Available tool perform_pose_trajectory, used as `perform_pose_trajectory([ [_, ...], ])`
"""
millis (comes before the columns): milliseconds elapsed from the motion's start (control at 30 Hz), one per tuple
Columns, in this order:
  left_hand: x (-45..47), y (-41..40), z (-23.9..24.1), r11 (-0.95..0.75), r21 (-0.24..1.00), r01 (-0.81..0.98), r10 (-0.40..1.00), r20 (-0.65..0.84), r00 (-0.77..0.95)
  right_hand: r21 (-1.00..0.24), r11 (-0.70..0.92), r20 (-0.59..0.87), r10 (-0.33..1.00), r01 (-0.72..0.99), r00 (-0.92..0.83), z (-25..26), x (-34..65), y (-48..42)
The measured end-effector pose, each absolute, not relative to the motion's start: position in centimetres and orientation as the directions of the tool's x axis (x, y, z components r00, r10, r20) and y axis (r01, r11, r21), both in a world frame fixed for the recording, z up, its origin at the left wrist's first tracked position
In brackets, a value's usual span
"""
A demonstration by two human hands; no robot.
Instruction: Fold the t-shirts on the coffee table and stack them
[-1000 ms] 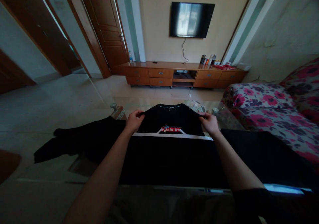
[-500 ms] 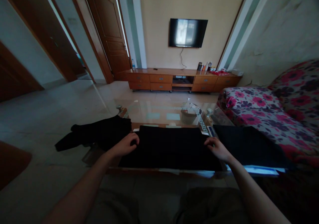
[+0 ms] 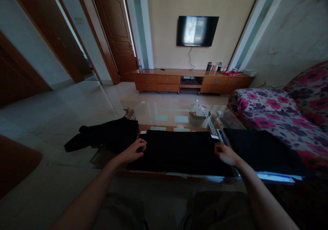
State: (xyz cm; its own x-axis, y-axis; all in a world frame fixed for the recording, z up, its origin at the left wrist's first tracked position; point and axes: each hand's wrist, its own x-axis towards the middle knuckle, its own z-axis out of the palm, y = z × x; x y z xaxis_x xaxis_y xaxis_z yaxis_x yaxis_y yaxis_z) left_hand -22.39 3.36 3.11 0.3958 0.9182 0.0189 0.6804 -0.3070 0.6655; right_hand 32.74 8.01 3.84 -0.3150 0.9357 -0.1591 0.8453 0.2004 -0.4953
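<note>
A black garment [image 3: 179, 151] lies folded in a wide, flat shape on the glass coffee table [image 3: 166, 111] in front of me. My left hand [image 3: 133, 151] is at its left side, fingers curled and pinching the cloth near the upper left corner. At the opposite side my right hand [image 3: 226, 153] grips the edge near the upper right corner, fingertips bent inward. The dark cloth hides its folds and exactly what lies between the fingertips. Left of it, a second black garment [image 3: 112, 134] hangs partly over the table's end. A flat black cloth [image 3: 263, 151] rests to the right.
Under the right cloth, something white and blue [image 3: 276, 176] sticks out. A flowered sofa [image 3: 271, 114] stands on the right. Beyond the table are a low wooden cabinet [image 3: 167, 80] with bottles on its right part and a wall-mounted television [image 3: 197, 31].
The whole view has shifted slightly, so things appear a little farther right. Both hands stay at the sides of the middle garment, which lies much as before.
</note>
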Motion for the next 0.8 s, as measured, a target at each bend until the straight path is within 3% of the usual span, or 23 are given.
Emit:
perform_pose_trajectory([
  [267, -22.4, 3.7, 2.6, -0.317, 0.601, 0.734, 0.906, -0.035, 0.421, -0.431, 0.19, -0.248, 0.915, 0.882, -0.318, 2.6, 32.4, 7.7],
  [500, -21.4, 3.3, 3.1, -0.343, 0.39, 0.854, 0.908, -0.095, 0.408, -0.391, 0.218, -0.313, 0.882, 0.894, -0.352, 2.8, 31.8, 7.2],
  [600, -19.4, 3.4, 4.0, -0.312, 0.282, 0.907, 0.943, -0.028, 0.333, -0.301, 0.175, -0.198, 0.95, 0.938, -0.241, 3.3, 30.5, 6.9],
  [700, -16.8, 4.1, 4.3, -0.351, 0.269, 0.897, 0.936, 0.123, 0.329, -0.227, 0.143, 0.069, 0.989, 0.963, -0.131, 3.5, 28.1, 7.2],
  [800, -14.3, 5.2, 3.3, -0.409, 0.292, 0.865, 0.908, 0.221, 0.355, -0.265, 0.269, 0.208, 0.954, 0.926, -0.218, 2.9, 25.3, 7.8],
])
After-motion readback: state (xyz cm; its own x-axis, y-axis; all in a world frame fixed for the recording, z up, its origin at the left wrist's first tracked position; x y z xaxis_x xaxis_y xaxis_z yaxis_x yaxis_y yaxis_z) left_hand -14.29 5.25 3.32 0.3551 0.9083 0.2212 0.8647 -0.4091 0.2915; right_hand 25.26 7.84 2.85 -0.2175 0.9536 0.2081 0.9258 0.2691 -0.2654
